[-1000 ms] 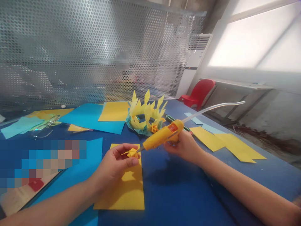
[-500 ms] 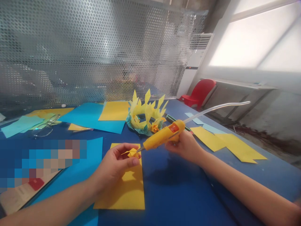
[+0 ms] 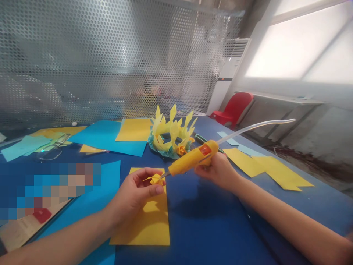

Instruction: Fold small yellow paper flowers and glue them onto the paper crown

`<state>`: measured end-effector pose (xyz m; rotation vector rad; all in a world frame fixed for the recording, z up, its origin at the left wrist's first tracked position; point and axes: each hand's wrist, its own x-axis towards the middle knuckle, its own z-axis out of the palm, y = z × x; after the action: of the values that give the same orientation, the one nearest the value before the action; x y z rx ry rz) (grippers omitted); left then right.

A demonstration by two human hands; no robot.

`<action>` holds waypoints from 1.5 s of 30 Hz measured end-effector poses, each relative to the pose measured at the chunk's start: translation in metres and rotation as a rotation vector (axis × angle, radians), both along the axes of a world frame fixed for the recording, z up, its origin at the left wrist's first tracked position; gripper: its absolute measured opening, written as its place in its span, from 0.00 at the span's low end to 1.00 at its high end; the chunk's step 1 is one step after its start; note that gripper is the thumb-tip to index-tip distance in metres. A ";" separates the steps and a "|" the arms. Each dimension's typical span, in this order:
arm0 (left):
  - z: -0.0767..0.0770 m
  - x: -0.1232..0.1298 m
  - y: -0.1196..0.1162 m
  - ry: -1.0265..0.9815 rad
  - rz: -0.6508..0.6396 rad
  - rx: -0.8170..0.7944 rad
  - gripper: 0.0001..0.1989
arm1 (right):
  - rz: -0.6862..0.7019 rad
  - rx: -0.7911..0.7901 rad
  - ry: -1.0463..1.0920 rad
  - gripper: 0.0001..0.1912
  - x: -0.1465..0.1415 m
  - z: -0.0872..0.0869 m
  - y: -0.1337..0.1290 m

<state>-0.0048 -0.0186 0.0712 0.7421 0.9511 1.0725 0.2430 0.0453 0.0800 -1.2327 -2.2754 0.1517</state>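
Between the thumb and fingers of my left hand (image 3: 140, 187) is a small folded yellow paper piece (image 3: 156, 179). My right hand (image 3: 217, 170) is wrapped round the handle of a yellow glue gun (image 3: 193, 159), whose metal nozzle points left and meets the folded piece. A long clear glue stick (image 3: 256, 127) sticks out of the gun's rear. Behind the gun stands a paper crown (image 3: 174, 134) with yellow points, a teal base and an orange flower. Under my left hand lies a yellow sheet (image 3: 149, 228).
Blue sheets (image 3: 110, 136) and more yellow paper (image 3: 134, 129) lie at the back left, near glasses (image 3: 51, 151). Yellow sheets (image 3: 270, 169) lie at the right. A device (image 3: 33, 224), partly pixelated, is at the lower left. Perforated metal (image 3: 110, 66) stands behind the table.
My right hand and the glue gun have shifted very slightly to the right. My left hand and the folded piece look unchanged.
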 end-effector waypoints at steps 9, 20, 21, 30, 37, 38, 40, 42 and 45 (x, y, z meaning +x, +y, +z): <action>0.004 0.000 -0.001 0.020 -0.003 -0.013 0.18 | -0.001 -0.005 -0.017 0.15 0.001 -0.002 0.001; 0.005 0.000 -0.001 0.018 -0.015 -0.016 0.20 | 0.015 -0.003 -0.006 0.16 0.001 -0.001 0.001; 0.005 0.000 -0.001 0.021 -0.013 -0.014 0.19 | 0.015 -0.001 -0.002 0.16 0.001 -0.001 0.000; 0.003 0.000 -0.001 0.044 -0.006 -0.007 0.19 | 0.016 0.018 0.031 0.04 -0.003 0.003 0.000; 0.002 0.000 0.001 0.053 -0.021 0.003 0.19 | -0.004 0.055 0.006 0.03 -0.003 0.005 -0.001; 0.002 -0.001 0.001 0.055 -0.020 0.008 0.20 | -0.004 0.064 -0.001 0.03 -0.002 0.005 -0.001; 0.000 -0.001 0.002 0.063 -0.014 0.020 0.20 | -0.004 0.085 -0.013 0.02 0.000 0.005 -0.001; -0.002 -0.001 0.002 0.075 -0.008 0.032 0.20 | -0.003 0.109 -0.020 0.03 0.002 0.005 -0.001; -0.004 -0.002 0.002 0.101 0.008 0.049 0.19 | 0.005 0.146 -0.027 0.04 0.004 0.005 0.000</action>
<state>-0.0064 -0.0163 0.0670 0.8405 1.0171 1.0764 0.2471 0.0451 0.0854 -1.1603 -2.2691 -0.0292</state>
